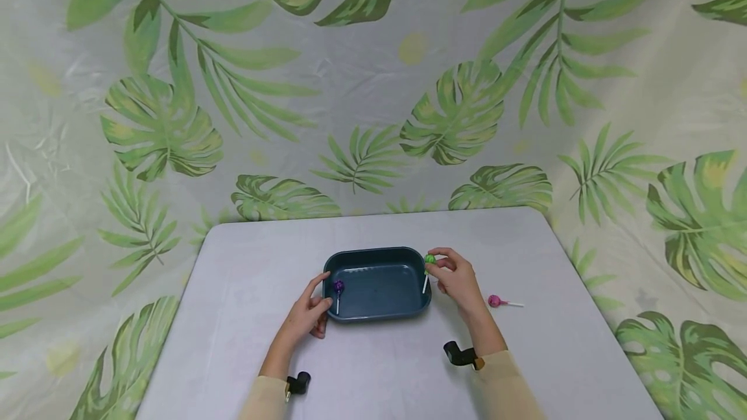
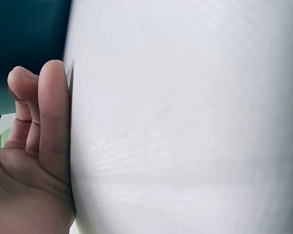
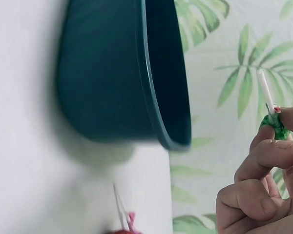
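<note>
A dark blue rectangular tray with raised walls sits on the white table. My left hand holds its left end, the thumb at the rim and the other fingers outside the wall. Inside the tray near that end lies a purple lollipop, its white stick towards me. Over the tray's right rim, my right hand pinches a green lollipop by its wrapped head, between thumb and fingers. The right wrist view shows the green lollipop and the tray's outer wall.
A pink lollipop lies on the table to the right of the tray, its stick pointing right. Behind the table hangs a leaf-patterned curtain. A black wrist camera sits on the right wrist, another camera on the left.
</note>
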The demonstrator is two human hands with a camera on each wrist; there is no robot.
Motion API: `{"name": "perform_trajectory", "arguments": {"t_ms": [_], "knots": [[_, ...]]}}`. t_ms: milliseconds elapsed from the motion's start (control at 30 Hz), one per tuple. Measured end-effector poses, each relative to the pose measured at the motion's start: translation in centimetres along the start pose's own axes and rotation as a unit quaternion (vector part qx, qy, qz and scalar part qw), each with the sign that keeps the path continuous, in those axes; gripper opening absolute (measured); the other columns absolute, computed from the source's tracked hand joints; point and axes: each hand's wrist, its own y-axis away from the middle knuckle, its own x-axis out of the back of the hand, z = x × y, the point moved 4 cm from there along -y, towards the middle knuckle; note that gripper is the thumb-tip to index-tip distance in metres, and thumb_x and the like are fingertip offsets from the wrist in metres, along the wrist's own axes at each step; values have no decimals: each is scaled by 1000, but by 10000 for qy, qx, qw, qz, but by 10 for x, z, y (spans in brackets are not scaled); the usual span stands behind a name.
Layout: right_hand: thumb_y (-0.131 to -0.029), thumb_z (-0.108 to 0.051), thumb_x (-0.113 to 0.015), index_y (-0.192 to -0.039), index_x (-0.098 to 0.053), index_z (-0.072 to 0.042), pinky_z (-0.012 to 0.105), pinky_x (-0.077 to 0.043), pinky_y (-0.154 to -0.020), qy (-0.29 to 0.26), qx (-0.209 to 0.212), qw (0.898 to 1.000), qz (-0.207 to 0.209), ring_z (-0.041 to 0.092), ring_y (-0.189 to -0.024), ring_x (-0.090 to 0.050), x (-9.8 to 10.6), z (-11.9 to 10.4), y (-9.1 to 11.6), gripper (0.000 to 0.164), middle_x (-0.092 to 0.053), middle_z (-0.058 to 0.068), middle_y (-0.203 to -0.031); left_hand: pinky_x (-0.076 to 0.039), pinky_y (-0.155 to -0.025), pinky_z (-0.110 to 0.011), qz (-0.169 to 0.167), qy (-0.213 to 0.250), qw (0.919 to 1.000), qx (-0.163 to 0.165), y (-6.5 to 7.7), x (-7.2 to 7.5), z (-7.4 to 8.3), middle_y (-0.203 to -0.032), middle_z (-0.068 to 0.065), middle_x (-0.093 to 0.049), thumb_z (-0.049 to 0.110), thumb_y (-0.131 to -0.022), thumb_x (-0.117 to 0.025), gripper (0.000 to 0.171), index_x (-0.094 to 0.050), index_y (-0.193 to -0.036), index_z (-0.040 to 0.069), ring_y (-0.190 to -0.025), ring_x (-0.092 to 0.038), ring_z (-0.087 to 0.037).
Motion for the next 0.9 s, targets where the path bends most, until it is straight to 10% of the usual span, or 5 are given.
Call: {"name": "perform_trajectory", "arguments": {"t_ms": [900], "knots": [[-85,-17,-69,-117,-60,-9,22,-38,-41,110,221,9960,-861,12,-42,-40,-72,-25,14,35,-59,9,-82,-53,-43,-43,82,-169,9997,-171,1,-2,1,-62,-12,-57,34,-92,-57,58,-27,-138,53,-42,-55,-22]]}}
